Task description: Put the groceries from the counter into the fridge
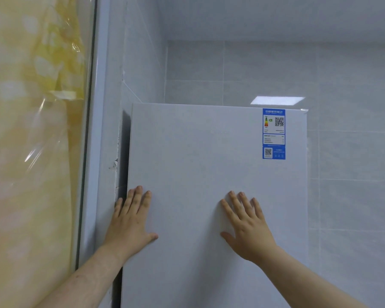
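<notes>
The fridge door (209,163) was found shut and directly ahead of both hands, its long axis upright and its flat white face turned to the viewer. The left hand (131,221) was laid flat on the door at its left edge, fingers straight and spread, holding nothing, with the outermost finger reaching over the edge toward the dark gap (122,152) between door and wall. The right hand (246,227) was pressed flat near the middle of the door, equally open and empty, well below the blue energy label (273,133). Both forearms were raised from below, wrists bent back. The left hand was judged nearer to an edge by which the door might be pulled; the hinge side could not be told. No groceries and no table were in view.
</notes>
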`<state>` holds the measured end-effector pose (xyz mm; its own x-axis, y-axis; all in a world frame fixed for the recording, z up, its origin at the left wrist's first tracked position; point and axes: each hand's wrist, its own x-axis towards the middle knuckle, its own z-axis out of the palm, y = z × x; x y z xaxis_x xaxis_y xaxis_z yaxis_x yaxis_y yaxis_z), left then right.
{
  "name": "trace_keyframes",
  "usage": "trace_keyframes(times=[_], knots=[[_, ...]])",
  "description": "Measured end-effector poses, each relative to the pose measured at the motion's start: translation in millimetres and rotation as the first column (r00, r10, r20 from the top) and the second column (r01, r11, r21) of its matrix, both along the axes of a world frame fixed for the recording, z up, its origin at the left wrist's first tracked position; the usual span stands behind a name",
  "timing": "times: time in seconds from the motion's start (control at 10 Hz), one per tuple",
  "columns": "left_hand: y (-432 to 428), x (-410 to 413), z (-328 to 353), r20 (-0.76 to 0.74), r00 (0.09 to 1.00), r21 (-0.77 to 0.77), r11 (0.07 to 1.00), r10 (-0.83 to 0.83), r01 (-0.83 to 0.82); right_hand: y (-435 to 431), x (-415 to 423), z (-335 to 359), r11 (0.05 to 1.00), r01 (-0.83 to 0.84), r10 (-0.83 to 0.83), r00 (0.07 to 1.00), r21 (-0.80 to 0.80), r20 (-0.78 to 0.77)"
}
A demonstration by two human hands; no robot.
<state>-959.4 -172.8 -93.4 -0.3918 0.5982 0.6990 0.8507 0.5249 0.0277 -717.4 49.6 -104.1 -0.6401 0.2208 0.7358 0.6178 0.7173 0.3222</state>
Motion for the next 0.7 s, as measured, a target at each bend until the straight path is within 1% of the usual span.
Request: trace_keyframes(times=[0.3, 0.4, 0.5, 0.6, 0.7], knots=[[6.3, -3.3, 1.0, 0.061, 0.998, 0.002, 1.0, -0.004, 0.004, 8.0, -5.4, -4.6, 0.997, -0.012, 0.017, 0.998, 0.078, -0.057], [6.5, 4.2, 4.1, 0.065, 0.997, -0.033, 0.999, 0.042, -0.04, 8.2, -6.6, -4.5, 0.996, -0.008, 0.014, 0.998, 0.088, -0.065], [5.2, 14.2, 11.4, 0.045, 0.995, -0.084, 0.993, 0.085, -0.081, 7.0, -4.8, -0.1, 0.998, 0.004, -0.002, 1.0, 0.07, -0.03], [0.6, 27.9, 22.0, 0.068, 0.994, -0.123, 0.989, 0.091, -0.082, 0.2, -1.8, 5.1, 0.998, 0.011, -0.011, 1.0, 0.057, 0.005], [-6.5, 43.6, 37.5, 0.099, 0.995, -0.12, 0.993, -0.01, 0.022, -16.3, 7.6, 28.6, 0.998, -0.055, 0.058, 0.996, -0.04, 0.074]])
